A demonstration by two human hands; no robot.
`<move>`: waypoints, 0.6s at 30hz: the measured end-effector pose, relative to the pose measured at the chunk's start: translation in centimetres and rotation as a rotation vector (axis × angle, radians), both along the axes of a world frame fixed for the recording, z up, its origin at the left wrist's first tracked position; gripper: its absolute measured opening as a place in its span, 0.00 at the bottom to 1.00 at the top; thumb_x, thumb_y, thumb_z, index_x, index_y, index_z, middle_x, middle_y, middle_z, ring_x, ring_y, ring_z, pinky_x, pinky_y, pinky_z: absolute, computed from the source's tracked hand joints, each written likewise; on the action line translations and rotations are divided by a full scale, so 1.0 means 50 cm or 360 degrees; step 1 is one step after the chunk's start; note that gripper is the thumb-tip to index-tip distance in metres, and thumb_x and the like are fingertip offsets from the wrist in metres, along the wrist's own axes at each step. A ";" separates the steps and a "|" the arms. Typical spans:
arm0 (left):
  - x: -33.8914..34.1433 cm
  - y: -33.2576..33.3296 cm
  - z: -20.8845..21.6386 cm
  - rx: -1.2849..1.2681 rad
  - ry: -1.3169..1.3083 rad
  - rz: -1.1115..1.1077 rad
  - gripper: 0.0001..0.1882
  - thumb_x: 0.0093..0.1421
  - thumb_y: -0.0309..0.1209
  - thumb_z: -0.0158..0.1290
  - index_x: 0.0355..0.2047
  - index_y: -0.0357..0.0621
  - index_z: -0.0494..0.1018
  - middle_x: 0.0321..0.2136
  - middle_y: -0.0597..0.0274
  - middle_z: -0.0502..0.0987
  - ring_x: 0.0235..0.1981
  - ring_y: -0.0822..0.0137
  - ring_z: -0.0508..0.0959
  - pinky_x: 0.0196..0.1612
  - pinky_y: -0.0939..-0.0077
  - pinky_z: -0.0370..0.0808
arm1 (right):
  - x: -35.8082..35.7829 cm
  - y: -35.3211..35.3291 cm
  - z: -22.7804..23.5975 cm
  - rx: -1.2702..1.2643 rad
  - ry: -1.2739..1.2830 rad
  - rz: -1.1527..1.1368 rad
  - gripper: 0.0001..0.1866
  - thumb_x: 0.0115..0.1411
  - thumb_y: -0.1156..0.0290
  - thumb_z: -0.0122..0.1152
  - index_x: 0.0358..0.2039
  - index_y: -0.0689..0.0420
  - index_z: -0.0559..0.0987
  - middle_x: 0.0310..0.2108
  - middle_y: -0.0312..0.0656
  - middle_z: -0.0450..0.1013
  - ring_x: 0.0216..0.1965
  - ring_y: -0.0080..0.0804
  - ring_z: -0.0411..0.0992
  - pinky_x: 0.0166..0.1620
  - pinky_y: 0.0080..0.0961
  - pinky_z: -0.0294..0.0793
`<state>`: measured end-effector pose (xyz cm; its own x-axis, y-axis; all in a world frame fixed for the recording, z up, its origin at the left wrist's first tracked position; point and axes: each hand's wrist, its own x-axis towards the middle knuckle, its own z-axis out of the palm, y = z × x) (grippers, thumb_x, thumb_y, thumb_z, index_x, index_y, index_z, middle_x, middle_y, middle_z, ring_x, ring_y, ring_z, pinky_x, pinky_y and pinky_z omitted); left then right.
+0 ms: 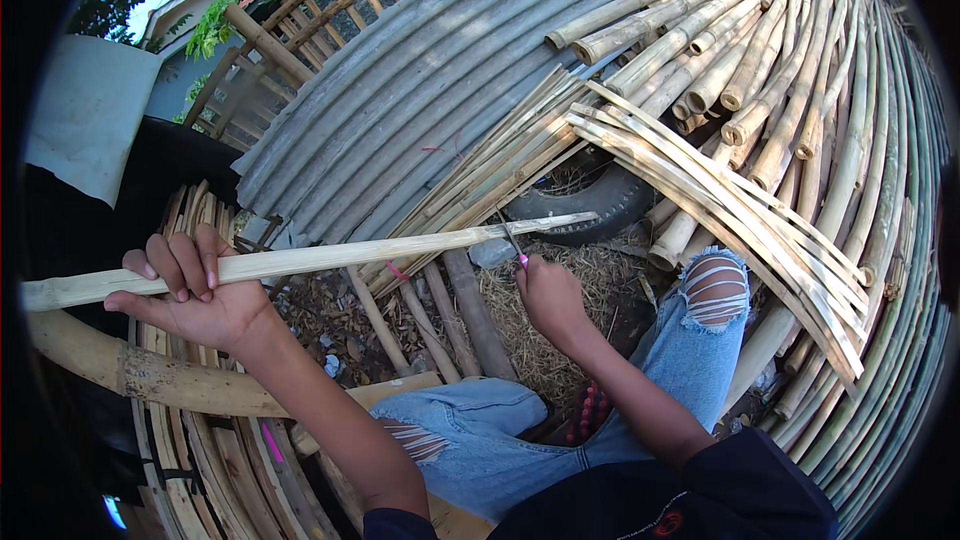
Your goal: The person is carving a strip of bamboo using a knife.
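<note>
A long pale bamboo strip (350, 258) stretches across the view from the left edge to the middle. Its left part lies in my left hand (205, 290), palm up, with the fingers curled over it. In my right hand (553, 302), closed in a fist, is a knife (512, 238) with a pink handle. The thin blade points up and meets the strip near its far right end. Past the blade, the strip's tip looks rough and narrower. My fingers hide most of the knife's handle.
On the right, split bamboo strips (740, 210) lean beside my knee, before stacked bamboo poles (800, 90). An old tire (590, 208) lies ahead. Corrugated sheeting (400, 70) stands behind. A thick bamboo pole (190, 380) crosses at lower left above more bundled strips (215, 460).
</note>
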<state>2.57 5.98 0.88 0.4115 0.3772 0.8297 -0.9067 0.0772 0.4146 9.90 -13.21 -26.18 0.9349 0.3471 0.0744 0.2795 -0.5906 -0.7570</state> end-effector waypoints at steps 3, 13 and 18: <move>-0.019 0.003 0.000 0.0002 0.0002 0.0029 0.26 0.59 0.57 0.41 0.20 0.47 0.61 0.09 0.74 0.51 0.08 0.81 0.49 0.13 0.87 0.50 | 0.011 -0.007 0.036 0.0023 0.0073 0.0040 0.15 0.59 0.64 0.47 0.28 0.64 0.72 0.20 0.59 0.71 0.26 0.58 0.71 0.33 0.50 0.69; -0.017 -0.047 0.014 0.0111 0.0005 -0.0150 0.25 0.58 0.57 0.42 0.22 0.47 0.60 0.09 0.73 0.53 0.07 0.81 0.50 0.14 0.87 0.51 | 0.034 -0.017 -0.020 0.0315 0.0262 0.0080 0.15 0.56 0.67 0.50 0.26 0.69 0.75 0.25 0.62 0.71 0.32 0.57 0.71 0.36 0.46 0.70; 0.004 -0.078 0.014 0.0122 0.0036 -0.0153 0.24 0.57 0.57 0.44 0.22 0.49 0.58 0.09 0.74 0.53 0.07 0.82 0.51 0.14 0.87 0.51 | 0.135 -0.038 -0.240 0.0426 0.0521 -0.0500 0.17 0.54 0.66 0.49 0.19 0.70 0.70 0.20 0.64 0.67 0.29 0.57 0.71 0.34 0.48 0.65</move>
<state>2.75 2.09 1.60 0.4618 0.2709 0.8446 -0.8869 0.1310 0.4429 16.66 -15.09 -38.17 0.9800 0.0551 -0.1910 -0.1561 -0.3819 -0.9109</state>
